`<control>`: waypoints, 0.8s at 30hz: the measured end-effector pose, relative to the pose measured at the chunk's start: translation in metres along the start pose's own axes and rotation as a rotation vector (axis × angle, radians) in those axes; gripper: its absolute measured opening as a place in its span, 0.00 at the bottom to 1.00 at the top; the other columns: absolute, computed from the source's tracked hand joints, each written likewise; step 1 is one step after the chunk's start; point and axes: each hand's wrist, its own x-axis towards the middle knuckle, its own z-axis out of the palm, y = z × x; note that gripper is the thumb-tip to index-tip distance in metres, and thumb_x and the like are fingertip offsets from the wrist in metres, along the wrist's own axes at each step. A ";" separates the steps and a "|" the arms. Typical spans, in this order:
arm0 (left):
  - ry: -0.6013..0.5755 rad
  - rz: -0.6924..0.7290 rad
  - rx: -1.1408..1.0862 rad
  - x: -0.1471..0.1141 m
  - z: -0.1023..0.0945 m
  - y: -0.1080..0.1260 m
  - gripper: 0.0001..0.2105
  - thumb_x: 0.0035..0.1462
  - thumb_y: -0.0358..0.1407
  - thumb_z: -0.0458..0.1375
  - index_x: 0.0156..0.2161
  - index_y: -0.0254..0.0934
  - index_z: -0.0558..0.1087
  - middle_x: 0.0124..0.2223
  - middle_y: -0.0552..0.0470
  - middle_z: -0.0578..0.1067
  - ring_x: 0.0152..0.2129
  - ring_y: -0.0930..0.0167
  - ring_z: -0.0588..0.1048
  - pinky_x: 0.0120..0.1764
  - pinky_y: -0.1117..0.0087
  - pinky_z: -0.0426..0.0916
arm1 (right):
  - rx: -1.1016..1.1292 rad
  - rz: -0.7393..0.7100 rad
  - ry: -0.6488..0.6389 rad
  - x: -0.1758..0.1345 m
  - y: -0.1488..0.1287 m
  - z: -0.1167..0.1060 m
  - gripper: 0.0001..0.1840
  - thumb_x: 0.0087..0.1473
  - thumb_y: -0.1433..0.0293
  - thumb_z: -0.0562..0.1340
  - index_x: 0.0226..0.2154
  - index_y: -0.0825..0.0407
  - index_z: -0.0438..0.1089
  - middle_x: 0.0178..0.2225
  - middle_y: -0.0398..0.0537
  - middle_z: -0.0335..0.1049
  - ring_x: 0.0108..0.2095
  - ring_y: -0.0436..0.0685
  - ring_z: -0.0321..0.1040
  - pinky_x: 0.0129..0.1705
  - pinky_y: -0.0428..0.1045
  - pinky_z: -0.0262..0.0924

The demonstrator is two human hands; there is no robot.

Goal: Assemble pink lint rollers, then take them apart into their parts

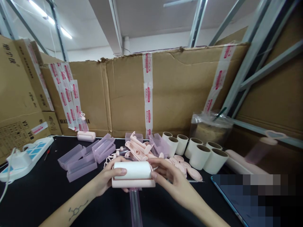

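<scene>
A lint roller (133, 183) is held level between my two hands, its white roll of sticky paper (132, 170) seated along a pale pink frame. Its clear purple handle (135, 206) points down toward me. My left hand (110, 174) grips the left end, thumb across the roll and other fingers behind. At the right end, my right hand (169, 175) has thumb and fingers closed on the roll's edge and frame. Just beyond lie pale pink frame parts (138, 149) in a heap, partly hidden by my hands. Pink round caps (182, 165) are scattered past my right hand.
Translucent purple covers (81, 167) lie at the left. Several upright white rolls (200, 157) stand at right, before a plastic bag (210, 126). A power strip (28, 157) sits far left, a blue-edged, pixelated object (230, 201) near right. Cardboard walls (125, 94) bound the black table.
</scene>
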 end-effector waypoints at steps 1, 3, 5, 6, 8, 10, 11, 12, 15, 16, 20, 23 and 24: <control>-0.016 -0.015 0.004 -0.001 0.000 0.001 0.15 0.47 0.34 0.59 0.41 0.35 0.64 0.36 0.48 0.72 0.30 0.65 0.76 0.27 0.68 0.73 | 0.048 0.027 -0.002 0.001 0.000 -0.001 0.16 0.52 0.62 0.60 0.43 0.51 0.66 0.41 0.51 0.70 0.39 0.57 0.70 0.41 0.53 0.67; -0.055 -0.057 -0.010 -0.002 -0.002 0.004 0.16 0.46 0.33 0.59 0.42 0.36 0.63 0.38 0.48 0.71 0.31 0.64 0.76 0.28 0.65 0.73 | 0.117 0.095 -0.015 0.003 -0.001 -0.002 0.17 0.50 0.61 0.62 0.41 0.52 0.68 0.38 0.50 0.71 0.38 0.57 0.70 0.41 0.53 0.66; -0.118 -0.118 -0.032 -0.002 -0.005 0.007 0.16 0.45 0.34 0.59 0.41 0.37 0.62 0.38 0.48 0.71 0.31 0.62 0.76 0.27 0.64 0.73 | 0.170 0.168 -0.061 0.004 -0.002 -0.003 0.16 0.48 0.61 0.63 0.38 0.53 0.69 0.35 0.48 0.72 0.35 0.56 0.70 0.39 0.52 0.66; -0.160 -0.158 -0.040 -0.002 -0.007 0.008 0.17 0.45 0.35 0.59 0.41 0.38 0.62 0.38 0.48 0.71 0.31 0.62 0.76 0.26 0.64 0.72 | 0.190 0.198 -0.084 0.004 -0.002 -0.002 0.15 0.47 0.62 0.64 0.36 0.53 0.69 0.33 0.47 0.72 0.33 0.54 0.70 0.36 0.50 0.65; -0.236 -0.239 -0.032 -0.001 -0.010 0.008 0.19 0.43 0.36 0.60 0.42 0.39 0.62 0.38 0.49 0.71 0.31 0.63 0.75 0.26 0.65 0.71 | 0.217 0.228 -0.114 0.003 -0.001 0.000 0.12 0.44 0.65 0.66 0.32 0.54 0.68 0.29 0.43 0.70 0.28 0.51 0.68 0.31 0.47 0.64; -0.272 -0.294 0.041 0.000 -0.011 0.007 0.22 0.40 0.37 0.63 0.44 0.39 0.64 0.38 0.50 0.72 0.30 0.67 0.74 0.28 0.71 0.68 | 0.216 0.233 -0.144 0.001 0.002 0.006 0.10 0.41 0.69 0.65 0.29 0.54 0.67 0.26 0.41 0.68 0.24 0.49 0.66 0.28 0.45 0.61; -0.279 -0.316 0.104 0.000 -0.011 0.006 0.23 0.40 0.37 0.63 0.45 0.39 0.65 0.38 0.51 0.72 0.30 0.70 0.73 0.29 0.73 0.66 | 0.208 0.233 -0.166 0.000 0.003 0.010 0.09 0.40 0.71 0.65 0.28 0.54 0.66 0.25 0.40 0.67 0.23 0.48 0.65 0.27 0.44 0.59; -0.283 -0.333 0.179 0.000 -0.009 0.004 0.24 0.40 0.38 0.64 0.45 0.39 0.66 0.37 0.52 0.72 0.30 0.72 0.71 0.29 0.75 0.64 | 0.191 0.233 -0.187 -0.002 0.003 0.014 0.08 0.40 0.73 0.63 0.28 0.54 0.65 0.24 0.39 0.67 0.23 0.47 0.64 0.26 0.44 0.58; -0.343 -0.330 0.391 -0.003 0.002 -0.008 0.26 0.39 0.39 0.67 0.46 0.38 0.68 0.36 0.54 0.71 0.30 0.73 0.69 0.30 0.76 0.62 | 0.116 0.269 -0.274 -0.007 0.004 0.024 0.09 0.36 0.78 0.60 0.26 0.54 0.64 0.22 0.37 0.63 0.22 0.46 0.60 0.25 0.43 0.55; -0.367 -0.300 0.451 -0.004 0.006 -0.012 0.27 0.37 0.39 0.67 0.46 0.37 0.68 0.36 0.54 0.71 0.30 0.73 0.69 0.31 0.76 0.62 | 0.093 0.294 -0.315 -0.009 0.004 0.026 0.11 0.33 0.79 0.60 0.26 0.54 0.64 0.21 0.36 0.63 0.22 0.46 0.59 0.24 0.42 0.53; -0.309 -0.250 0.667 -0.011 0.019 -0.029 0.26 0.36 0.41 0.68 0.43 0.34 0.70 0.34 0.56 0.71 0.27 0.75 0.66 0.28 0.78 0.59 | 0.045 0.350 -0.464 -0.013 0.003 0.030 0.17 0.26 0.82 0.60 0.25 0.53 0.60 0.21 0.34 0.61 0.22 0.45 0.56 0.22 0.40 0.49; -0.286 -0.224 0.686 -0.013 0.022 -0.031 0.22 0.39 0.41 0.66 0.41 0.35 0.72 0.34 0.57 0.72 0.28 0.75 0.67 0.31 0.78 0.59 | 0.048 0.329 -0.473 -0.014 0.005 0.031 0.16 0.27 0.82 0.60 0.24 0.52 0.58 0.21 0.33 0.59 0.21 0.44 0.54 0.21 0.40 0.47; -0.297 -0.199 0.658 -0.012 0.023 -0.031 0.21 0.39 0.41 0.66 0.41 0.35 0.72 0.35 0.57 0.72 0.29 0.75 0.67 0.32 0.78 0.60 | 0.045 0.322 -0.463 -0.014 0.006 0.032 0.16 0.28 0.82 0.60 0.24 0.52 0.57 0.21 0.33 0.59 0.21 0.44 0.54 0.20 0.40 0.46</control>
